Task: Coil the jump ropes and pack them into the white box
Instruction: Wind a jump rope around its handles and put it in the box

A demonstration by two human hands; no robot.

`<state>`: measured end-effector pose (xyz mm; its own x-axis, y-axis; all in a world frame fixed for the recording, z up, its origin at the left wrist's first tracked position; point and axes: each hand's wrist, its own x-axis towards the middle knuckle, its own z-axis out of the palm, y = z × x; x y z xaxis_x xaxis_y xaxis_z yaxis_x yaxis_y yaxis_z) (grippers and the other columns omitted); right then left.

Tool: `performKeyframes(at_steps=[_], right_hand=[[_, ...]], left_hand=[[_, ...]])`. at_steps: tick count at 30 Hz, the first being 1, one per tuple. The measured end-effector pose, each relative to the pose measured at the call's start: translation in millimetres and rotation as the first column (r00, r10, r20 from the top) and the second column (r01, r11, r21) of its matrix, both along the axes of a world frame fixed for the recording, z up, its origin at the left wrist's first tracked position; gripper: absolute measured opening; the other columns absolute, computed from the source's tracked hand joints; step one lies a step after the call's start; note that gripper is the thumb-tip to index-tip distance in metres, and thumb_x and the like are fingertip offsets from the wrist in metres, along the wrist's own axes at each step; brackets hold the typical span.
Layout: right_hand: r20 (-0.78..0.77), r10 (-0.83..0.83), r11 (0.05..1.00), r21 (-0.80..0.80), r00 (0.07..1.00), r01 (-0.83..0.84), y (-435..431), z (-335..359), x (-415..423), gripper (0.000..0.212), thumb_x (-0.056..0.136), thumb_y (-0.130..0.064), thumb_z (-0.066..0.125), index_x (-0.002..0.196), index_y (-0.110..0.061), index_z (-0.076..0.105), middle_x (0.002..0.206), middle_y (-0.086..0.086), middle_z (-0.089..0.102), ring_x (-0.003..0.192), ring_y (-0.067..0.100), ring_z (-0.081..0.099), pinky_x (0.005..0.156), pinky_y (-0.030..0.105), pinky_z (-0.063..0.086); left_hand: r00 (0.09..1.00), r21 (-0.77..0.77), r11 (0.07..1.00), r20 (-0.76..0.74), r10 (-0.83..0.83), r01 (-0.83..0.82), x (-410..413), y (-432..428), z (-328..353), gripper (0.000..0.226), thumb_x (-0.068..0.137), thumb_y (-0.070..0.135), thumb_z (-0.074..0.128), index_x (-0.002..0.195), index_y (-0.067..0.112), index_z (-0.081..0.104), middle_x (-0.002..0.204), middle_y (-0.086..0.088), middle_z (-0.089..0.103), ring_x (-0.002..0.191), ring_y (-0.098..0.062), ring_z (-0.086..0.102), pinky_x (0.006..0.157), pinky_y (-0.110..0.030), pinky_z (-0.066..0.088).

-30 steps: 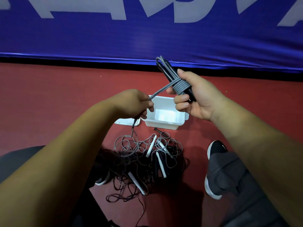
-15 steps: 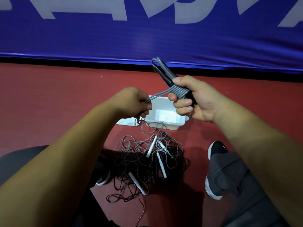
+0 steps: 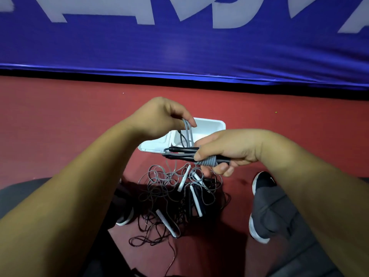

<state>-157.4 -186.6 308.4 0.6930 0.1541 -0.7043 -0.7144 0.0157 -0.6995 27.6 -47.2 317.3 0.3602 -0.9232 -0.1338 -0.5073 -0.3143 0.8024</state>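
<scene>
Red floor (image 3: 60, 120), blue banner (image 3: 179, 48) w/ white letters along the back. Right grip (image 3: 225, 148) closed round black-handled jump rope (image 3: 183, 151), level, just by white box (image 3: 209, 124). Left grip (image 3: 161, 116) pinches its grey cord (image 3: 188, 132) above box. Tangled ropes (image 3: 169, 196) on floor.

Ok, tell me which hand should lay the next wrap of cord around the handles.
Left, probably. The left hand pinches the loose grey cord, free to swing it round; the right hand grips the black handles at the wraps, steadying them.
</scene>
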Motion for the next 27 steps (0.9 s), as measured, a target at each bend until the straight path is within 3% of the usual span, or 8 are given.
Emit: performKeyframes(at_steps=[6, 9, 13, 17, 19, 21, 25, 27], right_hand=[[0.019, -0.107, 0.971, -0.214, 0.994, 0.109, -10, -12, 8, 0.009, 0.102, -0.021, 0.064, 0.096, -0.014, 0.065, 0.091, 0.011, 0.073, 0.054, 0.014, 0.045, 0.041, 0.019, 0.032], [0.037, -0.207, 0.930, -0.303, 0.978, 0.209, -15, -16, 10, 0.012, 0.102, -0.023, 0.063, 0.107, -0.012, 0.061, 0.091, 0.008, 0.075, 0.053, 0.013, 0.048, 0.042, 0.020, 0.035], [0.074, -0.267, 0.881, -0.385, 0.961, 0.275, -20, -21, 12, 0.016, 0.103, -0.025, 0.058, 0.110, -0.010, 0.060, 0.100, 0.011, 0.077, 0.053, 0.014, 0.050, 0.043, 0.020, 0.038], [0.190, -0.364, 0.830, -0.378, 0.912, 0.411, -22, -21, 16, 0.013, 0.107, -0.026, 0.057, 0.105, -0.014, 0.060, 0.106, 0.013, 0.075, 0.061, 0.015, 0.054, 0.046, 0.024, 0.044], [0.233, -0.382, 0.812, -0.378, 0.894, 0.445, -23, -23, 18, 0.017, 0.107, -0.034, 0.059, 0.108, -0.017, 0.060, 0.104, 0.006, 0.074, 0.068, 0.015, 0.057, 0.053, 0.028, 0.049], [0.240, -0.430, 0.814, -0.314, 0.870, 0.489, -23, -25, 18, 0.024, 0.106, -0.039, 0.062, 0.117, -0.017, 0.061, 0.102, 0.003, 0.071, 0.070, 0.014, 0.057, 0.057, 0.030, 0.051], [0.286, -0.565, 0.785, -0.104, 0.774, 0.611, -16, -23, 21, 0.029, 0.104, -0.043, 0.067, 0.115, -0.017, 0.061, 0.097, 0.002, 0.064, 0.059, 0.011, 0.048, 0.047, 0.024, 0.037], [0.308, -0.636, 0.736, -0.033, 0.708, 0.676, -15, -19, 23, 0.030, 0.104, -0.047, 0.067, 0.107, -0.019, 0.059, 0.097, 0.003, 0.060, 0.055, 0.009, 0.042, 0.044, 0.019, 0.027]], left_hand=[[0.993, -0.065, 0.997, 0.105, -0.045, 0.052, 0, 1, 8, 0.019, 0.088, 0.011, 0.083, 0.098, 0.027, 0.086, 0.088, 0.005, 0.074, 0.081, -0.008, 0.069, 0.074, -0.019, 0.048], [0.978, -0.035, 0.993, 0.183, -0.100, 0.108, 0, 2, 7, 0.023, 0.089, 0.012, 0.083, 0.106, 0.028, 0.085, 0.091, 0.004, 0.074, 0.086, -0.010, 0.070, 0.077, -0.024, 0.052], [0.949, 0.056, 0.985, 0.262, -0.173, 0.164, -6, 2, 9, 0.030, 0.093, 0.019, 0.079, 0.119, 0.034, 0.080, 0.099, 0.011, 0.076, 0.090, -0.003, 0.069, 0.079, -0.018, 0.049], [0.965, 0.215, 0.970, 0.211, -0.157, 0.111, -10, 1, 11, 0.046, 0.091, 0.015, 0.077, 0.131, 0.037, 0.071, 0.096, 0.019, 0.078, 0.083, 0.006, 0.069, 0.073, -0.015, 0.053], [0.964, 0.275, 0.960, 0.239, -0.112, 0.043, -9, -1, 7, 0.038, 0.088, 0.017, 0.081, 0.124, 0.024, 0.069, 0.086, 0.013, 0.079, 0.075, -0.001, 0.071, 0.069, -0.027, 0.056], [0.945, 0.336, 0.942, 0.314, -0.092, -0.020, -10, -2, 1, 0.018, 0.093, 0.025, 0.077, 0.107, 0.015, 0.070, 0.075, 0.005, 0.078, 0.064, -0.004, 0.071, 0.061, -0.026, 0.053], [0.989, 0.357, 0.924, -0.001, 0.147, -0.137, -24, -2, -11, 0.028, 0.110, 0.019, 0.048, 0.102, -0.001, 0.065, 0.082, -0.017, 0.077, 0.056, -0.028, 0.075, 0.050, -0.034, 0.059], [0.949, 0.269, 0.943, -0.192, 0.250, -0.194, -26, -3, -9, 0.026, 0.111, 0.022, 0.052, 0.104, 0.001, 0.066, 0.091, -0.022, 0.075, 0.062, -0.036, 0.076, 0.056, -0.040, 0.064]])
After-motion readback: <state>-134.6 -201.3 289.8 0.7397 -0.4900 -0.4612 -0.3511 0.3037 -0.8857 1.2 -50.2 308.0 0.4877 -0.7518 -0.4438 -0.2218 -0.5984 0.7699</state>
